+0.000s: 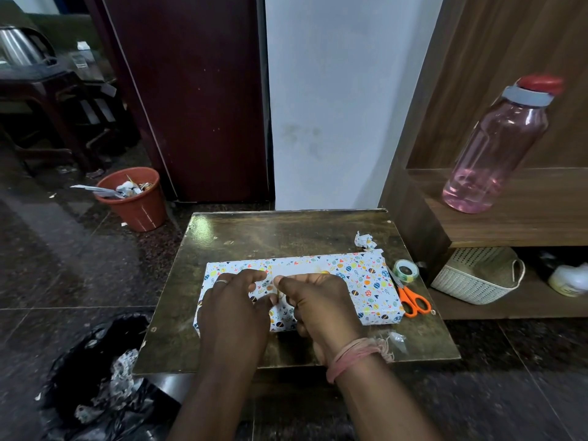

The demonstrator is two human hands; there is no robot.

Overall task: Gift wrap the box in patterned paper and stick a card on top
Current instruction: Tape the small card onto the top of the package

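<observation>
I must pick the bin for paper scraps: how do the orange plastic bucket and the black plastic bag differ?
The orange plastic bucket stands rigid and upright, far beyond the table; the black plastic bag lies limp and crumpled beside the table's left edge. Both already hold scraps.

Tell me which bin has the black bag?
The bin at the table's near-left corner; its liner is black. The orange bin further back has none.

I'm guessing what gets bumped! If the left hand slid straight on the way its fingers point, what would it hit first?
Probably the right hand: the left hand points toward it over the wrapped box, fingertips nearly meeting. Depth is unclear.
</observation>
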